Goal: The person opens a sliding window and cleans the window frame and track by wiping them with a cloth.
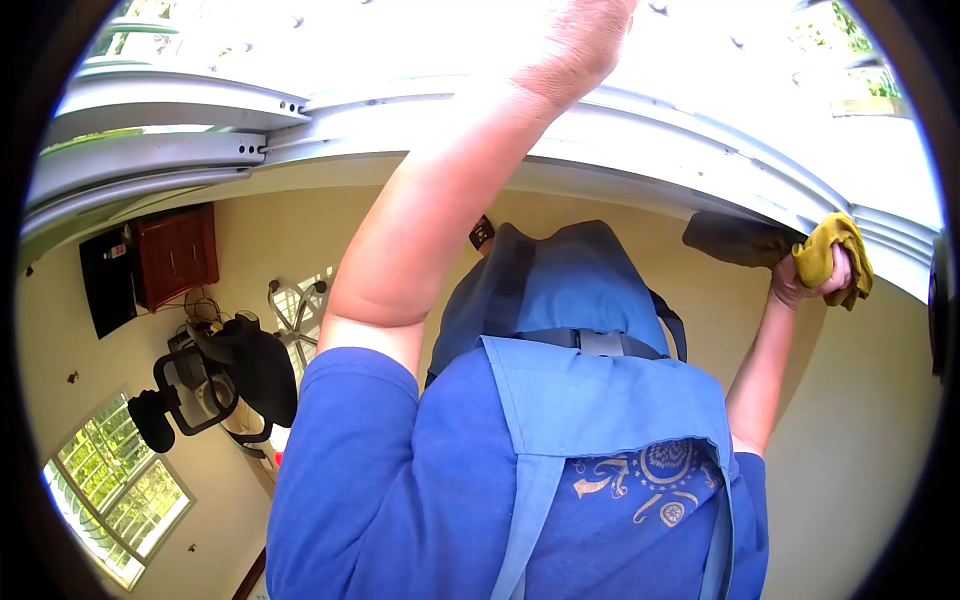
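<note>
My left hand [578, 50] reaches up across the white window frame [400, 118], near the top edge of the view. Its fingers are cut off or lost in the glare, so whether it holds anything is hidden. At the right end of the frame, my right hand [822, 278] is closed around a crumpled yellow-green cloth [838, 250]. The cloth lies against the lower rail. Just left of that hand is a dark shape [735, 238] that I cannot make out.
Metal window panels [160, 152] fill the upper left. Below them are a dark red cabinet [175, 255], a black office chair [262, 375] and a barred window [120, 480]. Blue fabric with a buckled strap [600, 343] covers my front.
</note>
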Action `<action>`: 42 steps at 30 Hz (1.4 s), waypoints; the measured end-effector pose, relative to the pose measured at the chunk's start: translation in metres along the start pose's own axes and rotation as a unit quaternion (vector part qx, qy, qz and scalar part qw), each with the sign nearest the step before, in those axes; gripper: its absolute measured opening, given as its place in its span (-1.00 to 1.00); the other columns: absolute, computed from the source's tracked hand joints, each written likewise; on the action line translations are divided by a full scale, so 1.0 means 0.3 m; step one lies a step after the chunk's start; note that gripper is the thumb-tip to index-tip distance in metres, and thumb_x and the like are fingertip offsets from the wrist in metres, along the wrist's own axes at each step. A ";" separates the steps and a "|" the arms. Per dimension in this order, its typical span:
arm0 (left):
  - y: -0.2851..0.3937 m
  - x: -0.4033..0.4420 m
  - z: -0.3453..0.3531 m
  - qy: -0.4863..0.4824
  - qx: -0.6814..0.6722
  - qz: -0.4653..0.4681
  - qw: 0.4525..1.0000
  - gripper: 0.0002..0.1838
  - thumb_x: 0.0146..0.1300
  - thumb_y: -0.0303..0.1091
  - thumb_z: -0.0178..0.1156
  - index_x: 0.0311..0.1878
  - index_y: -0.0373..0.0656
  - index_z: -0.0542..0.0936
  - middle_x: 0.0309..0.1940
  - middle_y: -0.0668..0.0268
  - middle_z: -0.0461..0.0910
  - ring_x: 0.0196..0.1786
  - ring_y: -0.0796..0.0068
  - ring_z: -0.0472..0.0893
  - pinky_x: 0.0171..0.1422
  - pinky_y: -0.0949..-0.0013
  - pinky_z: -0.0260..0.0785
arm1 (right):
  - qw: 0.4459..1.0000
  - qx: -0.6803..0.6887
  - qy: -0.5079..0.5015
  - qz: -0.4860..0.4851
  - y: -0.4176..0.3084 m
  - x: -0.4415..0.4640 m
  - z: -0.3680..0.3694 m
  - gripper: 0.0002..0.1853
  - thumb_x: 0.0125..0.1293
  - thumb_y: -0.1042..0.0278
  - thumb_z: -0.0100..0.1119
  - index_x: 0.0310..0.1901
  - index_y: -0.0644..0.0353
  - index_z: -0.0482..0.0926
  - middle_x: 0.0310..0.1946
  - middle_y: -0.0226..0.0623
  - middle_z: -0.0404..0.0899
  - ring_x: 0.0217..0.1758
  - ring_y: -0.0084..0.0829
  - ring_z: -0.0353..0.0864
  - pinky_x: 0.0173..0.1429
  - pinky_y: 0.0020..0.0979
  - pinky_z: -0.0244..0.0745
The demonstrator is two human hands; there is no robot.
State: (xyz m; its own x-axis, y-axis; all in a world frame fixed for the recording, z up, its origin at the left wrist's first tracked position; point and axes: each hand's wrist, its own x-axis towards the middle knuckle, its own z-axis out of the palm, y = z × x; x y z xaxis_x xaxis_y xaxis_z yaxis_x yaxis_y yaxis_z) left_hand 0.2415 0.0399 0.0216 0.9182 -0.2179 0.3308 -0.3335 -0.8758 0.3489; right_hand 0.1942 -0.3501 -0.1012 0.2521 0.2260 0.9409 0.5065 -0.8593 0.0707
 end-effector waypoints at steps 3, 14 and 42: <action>-0.057 -0.084 0.000 0.081 -0.023 -0.014 0.996 -0.83 0.30 -0.34 0.07 -0.40 -0.18 0.52 -0.45 0.09 0.56 -0.27 0.08 0.58 -0.08 0.10 0.34 | 1.000 0.010 -0.001 0.023 -0.016 0.008 -0.001 -0.40 0.25 -0.20 0.11 -0.04 0.28 0.42 -0.14 -0.23 0.43 -0.04 -0.25 0.41 0.12 -0.29 0.28; -0.244 -0.575 -0.170 0.166 0.122 -0.278 0.938 -0.84 0.12 -0.21 0.29 -0.33 -0.06 0.68 -0.36 0.34 0.58 -0.15 0.34 0.53 0.10 0.25 0.19 | 1.000 0.016 0.001 0.003 -0.018 0.010 -0.001 -0.34 0.27 -0.25 0.06 -0.02 0.33 0.41 -0.14 -0.21 0.42 -0.04 -0.23 0.40 0.12 -0.27 0.33; -0.275 -0.442 -0.117 0.113 0.137 -0.481 0.859 -0.79 0.04 -0.08 0.29 -0.42 0.01 0.67 -0.48 0.46 0.67 -0.36 0.50 0.58 0.17 0.28 0.12 | 0.999 0.016 0.046 0.024 -0.047 0.025 0.022 -0.42 0.24 -0.18 0.10 -0.09 0.30 0.46 -0.21 -0.21 0.48 -0.11 -0.22 0.42 0.11 -0.26 0.26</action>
State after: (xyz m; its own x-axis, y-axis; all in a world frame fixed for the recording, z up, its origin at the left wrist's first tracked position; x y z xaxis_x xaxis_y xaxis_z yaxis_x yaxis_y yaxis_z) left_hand 0.1397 0.1563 -0.0203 0.6665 0.7241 0.1773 0.6463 -0.6798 0.3467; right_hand 0.1944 -0.3332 -0.0973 0.2008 0.1398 0.9696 0.5228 -0.8524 0.0146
